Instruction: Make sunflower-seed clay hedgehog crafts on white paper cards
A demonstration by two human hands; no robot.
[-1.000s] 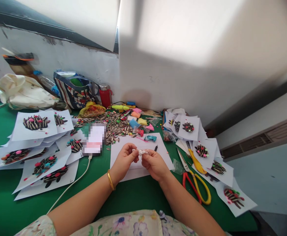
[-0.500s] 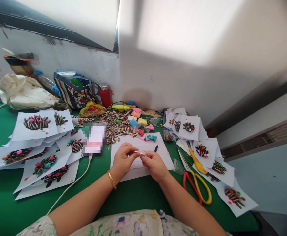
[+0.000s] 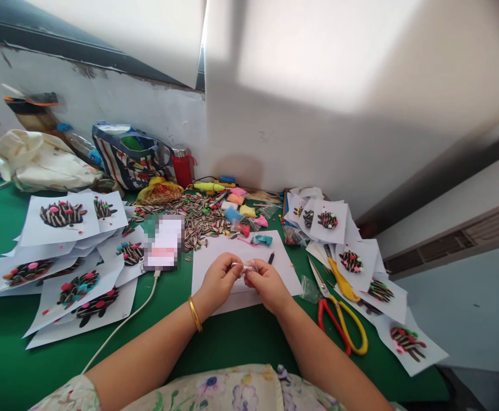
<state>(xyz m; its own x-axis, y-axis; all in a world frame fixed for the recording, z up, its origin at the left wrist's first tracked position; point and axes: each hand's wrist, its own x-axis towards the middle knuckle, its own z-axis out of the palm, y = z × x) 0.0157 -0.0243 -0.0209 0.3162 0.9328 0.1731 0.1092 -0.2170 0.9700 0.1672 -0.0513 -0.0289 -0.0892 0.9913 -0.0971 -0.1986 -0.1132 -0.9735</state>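
Between the fingertips of both hands, seen from the head camera, sits a small white piece (image 3: 246,268), held in the air above a white sheet of paper (image 3: 206,299). The left hand (image 3: 215,285) closes thumb and forefinger on its left end; the right hand (image 3: 269,285) pinches the other end, where something clear, perhaps plastic film, catches the light. The fingers hide too much to tell whether the white stuff is wrapped in that film or apart from it. The two grips sit close together, so the piece shows only as a short strip, out in the fingers and off the paper, and neither hand is free for anything else. Just beyond the right fingertips lies a black pen (image 3: 271,258), and farther past the grip, on the sheet's far edge, a blue lump (image 3: 262,240). Beyond that are soft coloured packets (image 3: 233,214), with a heap of striped seeds (image 3: 198,220) spread to their left. Left of the grip, a phone (image 3: 163,242) lies with a white cable (image 3: 125,319) running toward the left forearm, and past it are seed pictures (image 3: 63,214) on overlapping sheets. To the right of the grip rest a crumpled clear bag (image 3: 310,290), scissors (image 3: 324,290) with their handles toward the person, and a yellow-handled tool (image 3: 342,281) beside more decorated sheets (image 3: 365,268).
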